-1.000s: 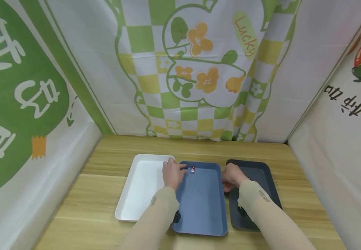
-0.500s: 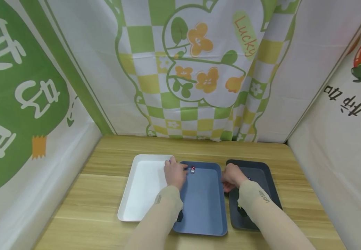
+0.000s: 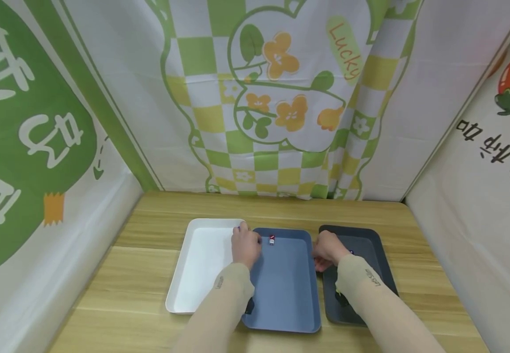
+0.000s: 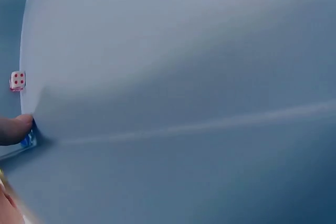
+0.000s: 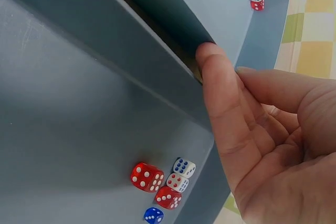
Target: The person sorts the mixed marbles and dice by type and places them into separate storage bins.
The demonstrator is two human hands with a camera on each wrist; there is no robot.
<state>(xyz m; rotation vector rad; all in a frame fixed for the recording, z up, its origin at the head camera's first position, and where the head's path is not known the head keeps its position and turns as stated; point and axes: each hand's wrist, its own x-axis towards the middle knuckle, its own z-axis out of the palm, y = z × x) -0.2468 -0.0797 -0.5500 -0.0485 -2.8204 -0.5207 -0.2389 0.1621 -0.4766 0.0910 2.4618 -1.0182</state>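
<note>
Steadiness probably made your right hand (image 3: 328,246) grip the blue tray (image 3: 286,289) by its right rim, while your left hand (image 3: 245,247) had its thumb at the blue die (image 4: 29,140) inside that tray's far-left corner, though whether it pinched was unclear.

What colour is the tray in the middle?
The middle tray is a plain greyish blue, seen best in the head view.
</note>
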